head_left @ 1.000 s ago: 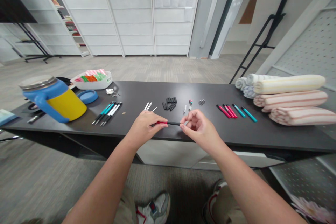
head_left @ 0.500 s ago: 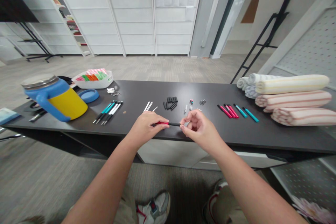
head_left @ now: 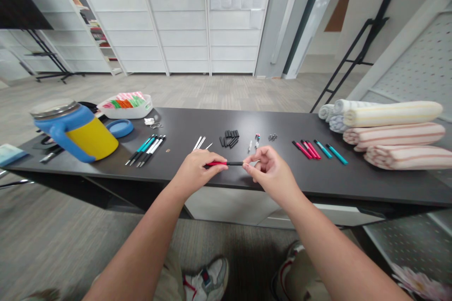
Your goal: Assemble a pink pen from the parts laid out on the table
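A person holds a red-and-black pen (head_left: 233, 163) level between both hands, over the front of a black table (head_left: 183, 127). The left hand (head_left: 197, 171) is closed around the red end, while the right hand (head_left: 271, 169) pinches the black end between thumb and forefinger, its other fingers loosely curled. Compared with half a second earlier, the pen sits slightly higher and farther right, with more red showing beyond the left hand. Just ahead lie white pen parts (head_left: 198, 143) and black tubes (head_left: 229, 139). Teal-and-black pens (head_left: 144, 150) lie to the left, red and teal pens (head_left: 318, 149) to the right. A yellow-and-blue mug (head_left: 84, 134) stands farther left, rolled towels (head_left: 391, 131) at far right.
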Motion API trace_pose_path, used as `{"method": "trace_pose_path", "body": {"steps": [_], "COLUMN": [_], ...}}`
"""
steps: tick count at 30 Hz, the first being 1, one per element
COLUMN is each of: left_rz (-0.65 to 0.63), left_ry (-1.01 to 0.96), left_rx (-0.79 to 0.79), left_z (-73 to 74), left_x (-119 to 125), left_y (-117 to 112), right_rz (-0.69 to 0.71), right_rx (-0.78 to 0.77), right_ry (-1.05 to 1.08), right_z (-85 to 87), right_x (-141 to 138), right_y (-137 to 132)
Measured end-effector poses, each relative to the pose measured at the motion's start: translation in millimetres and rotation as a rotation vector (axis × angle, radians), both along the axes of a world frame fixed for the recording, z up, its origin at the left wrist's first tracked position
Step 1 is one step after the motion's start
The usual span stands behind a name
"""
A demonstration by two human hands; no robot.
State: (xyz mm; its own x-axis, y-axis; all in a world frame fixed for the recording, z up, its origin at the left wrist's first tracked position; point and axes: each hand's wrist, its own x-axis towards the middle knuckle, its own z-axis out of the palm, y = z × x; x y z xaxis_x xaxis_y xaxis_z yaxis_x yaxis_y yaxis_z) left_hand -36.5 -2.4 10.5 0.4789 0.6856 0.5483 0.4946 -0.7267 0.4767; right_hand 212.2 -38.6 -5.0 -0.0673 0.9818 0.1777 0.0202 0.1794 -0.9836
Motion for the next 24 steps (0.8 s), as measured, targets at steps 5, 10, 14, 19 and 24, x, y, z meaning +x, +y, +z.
{"method": "trace_pose_path", "body": {"steps": [5,10,14,19,24], "left_rz": [-0.001,-0.007,-0.012,-0.025,0.011], "left_ry": [0.021,0.047,0.051,0.037,0.036], "left_rx": [-0.019,-0.027,-0.015,-0.013,-0.012], "left_z": [1.6,-1.2,-2.4,-1.1,-2.2], "left_x": [0.5,-0.9,-1.6,-0.7,-2.0], "left_y": [-0.3,0.5,1.8,1.5,0.9], "right_rz": [-0.001,0.004,0.013,0.012,0.005], "right_rx": [0.012,0.035,0.033,0.031,0.031], "right_ry": [0.032,0.000,-0.021,-0.038,-0.024], "right_z": [3.0,3.9,0.9,-0.1,2.6], "right_x": [2.1,1.8,1.7,0.8,0.0], "right_y": [1.0,-0.4,-0.3,-0.3,-1.5]}}
